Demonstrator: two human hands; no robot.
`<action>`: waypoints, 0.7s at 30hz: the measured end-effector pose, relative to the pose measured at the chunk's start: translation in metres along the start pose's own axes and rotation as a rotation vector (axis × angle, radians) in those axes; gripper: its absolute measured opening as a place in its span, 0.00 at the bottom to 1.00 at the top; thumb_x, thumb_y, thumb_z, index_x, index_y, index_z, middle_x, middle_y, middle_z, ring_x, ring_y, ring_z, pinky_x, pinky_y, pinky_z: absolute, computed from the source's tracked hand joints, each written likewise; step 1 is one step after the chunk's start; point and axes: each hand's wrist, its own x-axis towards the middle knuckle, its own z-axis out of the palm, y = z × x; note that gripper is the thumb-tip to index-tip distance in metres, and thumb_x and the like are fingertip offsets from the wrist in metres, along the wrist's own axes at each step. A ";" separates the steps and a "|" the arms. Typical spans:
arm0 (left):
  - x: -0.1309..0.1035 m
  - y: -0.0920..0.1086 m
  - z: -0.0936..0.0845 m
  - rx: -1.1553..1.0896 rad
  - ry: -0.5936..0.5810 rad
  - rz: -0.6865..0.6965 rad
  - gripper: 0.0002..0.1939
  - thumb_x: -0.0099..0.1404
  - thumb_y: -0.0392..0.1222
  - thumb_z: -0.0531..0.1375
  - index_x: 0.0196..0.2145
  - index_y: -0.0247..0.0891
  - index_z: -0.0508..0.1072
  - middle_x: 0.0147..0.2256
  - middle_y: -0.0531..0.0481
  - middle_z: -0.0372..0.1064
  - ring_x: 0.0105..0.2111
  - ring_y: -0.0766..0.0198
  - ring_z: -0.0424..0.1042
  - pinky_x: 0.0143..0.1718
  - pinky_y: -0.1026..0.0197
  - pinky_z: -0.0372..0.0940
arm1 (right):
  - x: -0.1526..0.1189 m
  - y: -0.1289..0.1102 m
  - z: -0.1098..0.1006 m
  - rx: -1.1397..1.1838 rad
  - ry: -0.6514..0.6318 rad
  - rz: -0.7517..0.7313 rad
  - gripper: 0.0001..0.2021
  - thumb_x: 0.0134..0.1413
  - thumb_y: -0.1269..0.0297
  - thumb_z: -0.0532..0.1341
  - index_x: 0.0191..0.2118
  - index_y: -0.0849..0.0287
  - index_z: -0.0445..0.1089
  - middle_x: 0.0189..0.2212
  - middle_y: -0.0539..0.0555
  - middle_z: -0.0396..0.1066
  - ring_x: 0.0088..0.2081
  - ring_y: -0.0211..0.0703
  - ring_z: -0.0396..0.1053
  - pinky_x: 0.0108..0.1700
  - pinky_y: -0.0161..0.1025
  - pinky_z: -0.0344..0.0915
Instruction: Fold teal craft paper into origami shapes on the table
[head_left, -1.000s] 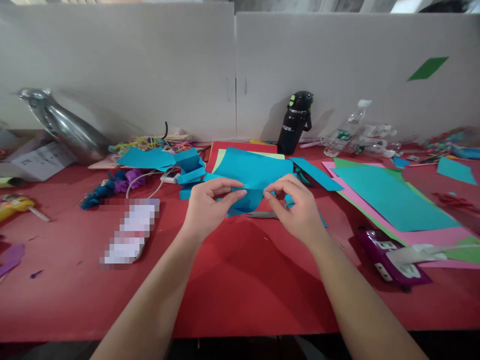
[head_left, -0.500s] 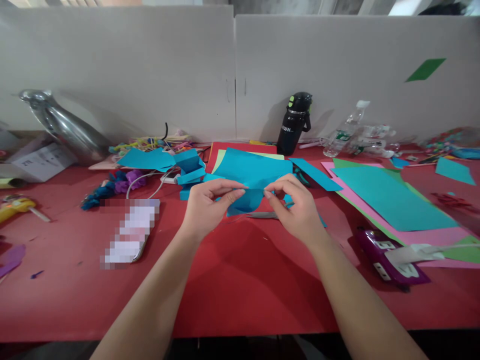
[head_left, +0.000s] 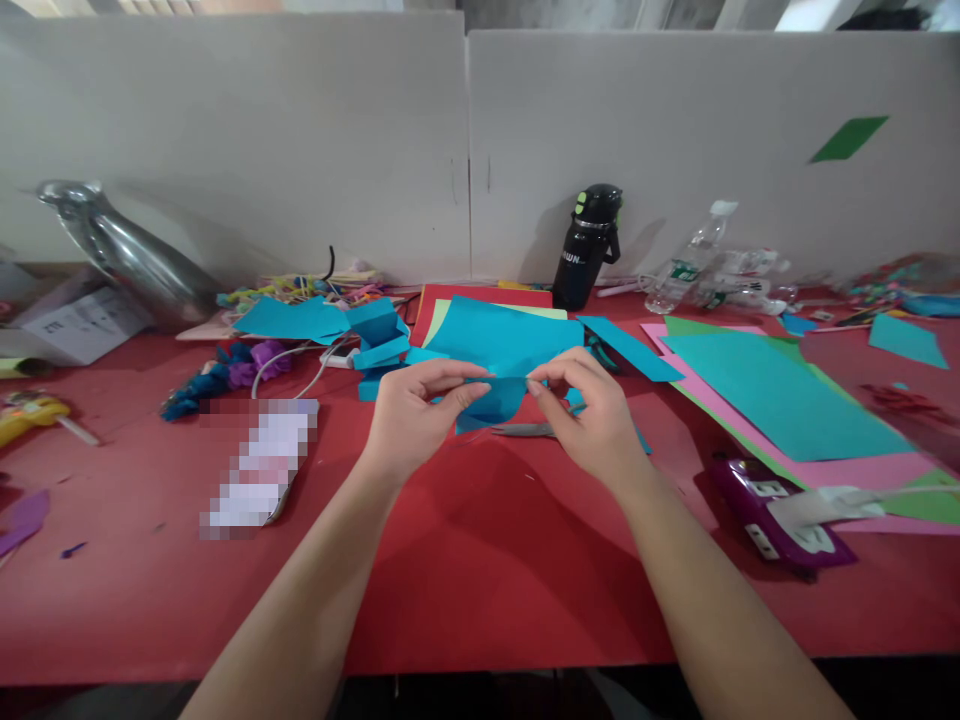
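Note:
Between my two hands a small piece of blue paper is held up above the red table. My left hand pinches its upper left edge between thumb and fingers. The upper right corner is gripped the same way by my right hand. Below the paper lie scissors, partly hidden by my right hand. A larger sheet of blue paper rests just behind my hands. Folded blue paper pieces sit to the left of it, and a blue strip to the right.
A phone lies at left, with a yellow glue gun farther out. A purple power strip and stacked coloured sheets are at right. Along the back stand a metal jug, a black bottle and plastic bottles.
Almost nothing differs. Both hands keep their pinch on the small blue paper in the same place, and the view has shifted very slightly.

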 end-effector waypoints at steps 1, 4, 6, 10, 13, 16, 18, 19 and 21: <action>0.000 0.000 0.000 0.006 0.003 0.001 0.06 0.60 0.40 0.69 0.37 0.41 0.83 0.36 0.49 0.82 0.37 0.58 0.81 0.39 0.60 0.76 | 0.000 0.000 0.000 -0.001 -0.002 0.003 0.03 0.64 0.70 0.60 0.39 0.56 0.71 0.35 0.51 0.65 0.35 0.39 0.66 0.35 0.39 0.64; 0.000 -0.001 0.000 0.008 0.006 0.003 0.06 0.60 0.40 0.69 0.37 0.41 0.83 0.37 0.49 0.82 0.37 0.58 0.81 0.40 0.60 0.76 | 0.000 0.000 0.000 -0.007 -0.004 0.008 0.03 0.65 0.70 0.60 0.39 0.56 0.71 0.35 0.51 0.65 0.36 0.39 0.66 0.34 0.39 0.64; 0.000 -0.001 0.000 0.008 0.002 0.003 0.06 0.61 0.40 0.69 0.37 0.40 0.82 0.37 0.49 0.82 0.37 0.57 0.81 0.39 0.59 0.76 | 0.000 0.000 0.000 -0.012 -0.005 0.013 0.03 0.65 0.69 0.60 0.39 0.55 0.71 0.35 0.51 0.65 0.35 0.40 0.66 0.34 0.39 0.64; -0.001 0.000 0.000 0.018 -0.010 0.014 0.07 0.61 0.41 0.68 0.38 0.40 0.82 0.37 0.48 0.82 0.38 0.57 0.81 0.39 0.59 0.76 | 0.000 0.001 0.001 -0.021 -0.006 0.018 0.04 0.65 0.69 0.59 0.39 0.55 0.71 0.35 0.51 0.65 0.35 0.40 0.66 0.33 0.39 0.64; 0.000 -0.001 0.001 0.035 -0.013 0.025 0.07 0.62 0.42 0.68 0.38 0.40 0.81 0.37 0.48 0.81 0.37 0.57 0.80 0.39 0.59 0.76 | 0.000 0.001 0.002 -0.016 0.000 0.010 0.04 0.65 0.68 0.60 0.39 0.55 0.71 0.34 0.52 0.65 0.35 0.41 0.66 0.34 0.40 0.65; 0.001 -0.002 0.002 0.054 0.003 0.054 0.07 0.63 0.42 0.67 0.40 0.40 0.81 0.39 0.48 0.81 0.40 0.57 0.80 0.43 0.57 0.75 | 0.000 0.002 0.002 -0.025 0.011 0.013 0.04 0.65 0.68 0.59 0.38 0.54 0.71 0.34 0.52 0.65 0.35 0.42 0.66 0.35 0.41 0.66; 0.001 0.003 0.002 0.084 0.065 0.106 0.08 0.64 0.41 0.65 0.42 0.41 0.80 0.43 0.47 0.80 0.45 0.56 0.78 0.49 0.55 0.73 | 0.000 0.003 0.003 -0.027 0.028 0.005 0.04 0.65 0.68 0.59 0.38 0.54 0.71 0.34 0.52 0.65 0.35 0.43 0.66 0.35 0.42 0.66; -0.002 0.008 0.002 0.093 0.105 0.131 0.08 0.65 0.41 0.65 0.42 0.41 0.80 0.43 0.47 0.79 0.45 0.56 0.77 0.50 0.55 0.72 | 0.000 0.004 0.004 -0.028 0.038 0.001 0.04 0.65 0.68 0.59 0.38 0.54 0.71 0.34 0.52 0.65 0.35 0.43 0.65 0.36 0.42 0.66; -0.011 0.025 0.003 0.076 0.146 0.153 0.06 0.66 0.42 0.63 0.40 0.41 0.80 0.40 0.48 0.79 0.42 0.57 0.77 0.46 0.55 0.73 | -0.001 0.006 0.005 -0.035 0.059 0.007 0.04 0.65 0.67 0.59 0.38 0.54 0.71 0.34 0.52 0.66 0.35 0.43 0.65 0.37 0.43 0.67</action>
